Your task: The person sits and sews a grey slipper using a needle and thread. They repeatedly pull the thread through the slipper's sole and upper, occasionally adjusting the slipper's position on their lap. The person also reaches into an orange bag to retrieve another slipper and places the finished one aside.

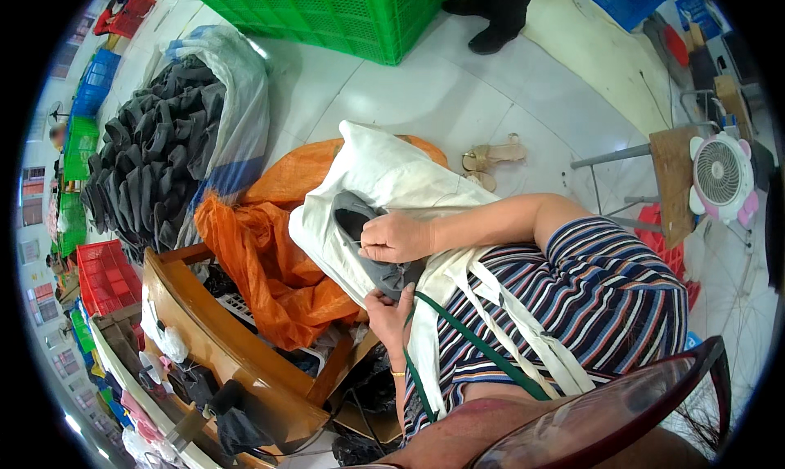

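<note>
A grey fabric shoe upper (388,274) with a dark opening lies across a white cloth (360,170) over my lap. My left hand (388,312) grips its near end, the thumb on top. Over the opening, my right hand (391,237) is closed in a pinch. A thin pale line, perhaps thread, shows at its fingertips; I cannot make out what they hold. Left of the cloth bunches an orange woven sack (274,285).
An open pale sack (249,89) heaped with dark grey shoe uppers (155,154) stands left. A wooden-edged table (204,338) curves along the lower left. Ahead is a green crate (343,19), near another person's black shoes (496,37). A fan (723,175) and sandals (493,155) are right.
</note>
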Demonstrator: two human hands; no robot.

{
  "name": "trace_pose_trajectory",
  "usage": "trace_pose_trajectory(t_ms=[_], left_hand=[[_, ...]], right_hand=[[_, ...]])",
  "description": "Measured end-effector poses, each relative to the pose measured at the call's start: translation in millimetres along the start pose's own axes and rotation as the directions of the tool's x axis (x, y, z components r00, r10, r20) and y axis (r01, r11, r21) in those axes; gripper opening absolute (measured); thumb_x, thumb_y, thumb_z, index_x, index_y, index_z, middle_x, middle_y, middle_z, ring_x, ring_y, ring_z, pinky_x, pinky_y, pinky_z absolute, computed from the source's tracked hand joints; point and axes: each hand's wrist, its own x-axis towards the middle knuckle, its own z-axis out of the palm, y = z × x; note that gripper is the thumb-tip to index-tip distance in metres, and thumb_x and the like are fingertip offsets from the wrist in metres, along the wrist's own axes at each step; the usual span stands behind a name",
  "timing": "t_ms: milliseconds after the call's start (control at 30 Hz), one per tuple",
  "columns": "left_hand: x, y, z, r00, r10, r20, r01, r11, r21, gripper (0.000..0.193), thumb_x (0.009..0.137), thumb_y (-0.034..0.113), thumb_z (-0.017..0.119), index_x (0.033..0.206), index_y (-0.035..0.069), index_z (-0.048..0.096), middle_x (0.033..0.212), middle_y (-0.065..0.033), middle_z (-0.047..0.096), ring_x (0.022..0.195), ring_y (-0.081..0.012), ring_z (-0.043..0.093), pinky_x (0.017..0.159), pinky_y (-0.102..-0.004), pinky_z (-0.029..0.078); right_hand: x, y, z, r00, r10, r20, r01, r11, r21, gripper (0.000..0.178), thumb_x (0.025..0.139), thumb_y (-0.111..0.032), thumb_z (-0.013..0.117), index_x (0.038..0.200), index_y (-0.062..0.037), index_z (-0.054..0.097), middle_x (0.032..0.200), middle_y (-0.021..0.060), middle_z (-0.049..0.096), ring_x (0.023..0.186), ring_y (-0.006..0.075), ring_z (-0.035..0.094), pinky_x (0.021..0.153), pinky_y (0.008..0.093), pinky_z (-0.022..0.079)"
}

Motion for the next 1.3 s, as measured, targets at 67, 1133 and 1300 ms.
trace_pose_trajectory(t_ms=[67, 1133, 1300], left_hand=[[4.7, -0.2, -1.4, 0.985, -0.094, 0.147, 0.09, 0.995, 0.034, 0.057, 0.073, 0.044, 0.085, 0.086, -0.004, 0.057, 0.071, -0.0108, 0.057, 0.063, -0.0265, 0.054, 0.062, -0.0374, 0.048], [118.6, 17.2, -98.5, 0.962, -0.03, -0.271, 0.112, 0.95, 0.291, 0.054, 0.099, 0.05, 0.048, 0.087, 0.0, 0.066, 0.09, -0.022, 0.068, 0.088, -0.0414, 0.064, 0.077, -0.0495, 0.049], [121.8, 2.4, -83.0, 0.994, -0.057, -0.09, 0.06, 0.998, 0.029, 0.053, 0.096, 0.05, 0.054, 0.083, -0.001, 0.063, 0.085, -0.0245, 0.067, 0.083, -0.0442, 0.063, 0.073, -0.0479, 0.048]], right_hand=[[0.8, -7.2, 0.2, 0.999, -0.043, 0.007, 0.043, 0.998, 0.035, 0.026, 0.091, -0.024, 0.064, 0.072, -0.0065, 0.058, 0.07, 0.0104, 0.056, 0.071, 0.0317, 0.06, 0.061, 0.042, 0.048], [83.8, -4.9, 50.8, 0.907, 0.222, 0.357, -0.394, 0.158, 0.905, 0.031, 0.105, -0.023, 0.043, 0.082, -0.0045, 0.053, 0.081, 0.0076, 0.059, 0.079, 0.0195, 0.059, 0.086, 0.0372, 0.05], [74.5, -10.5, 55.9, 0.87, 0.269, 0.412, -0.435, 0.027, 0.9, 0.03, 0.103, -0.025, 0.046, 0.079, -0.0066, 0.049, 0.075, 0.0062, 0.053, 0.076, 0.0212, 0.057, 0.088, 0.0409, 0.048]])
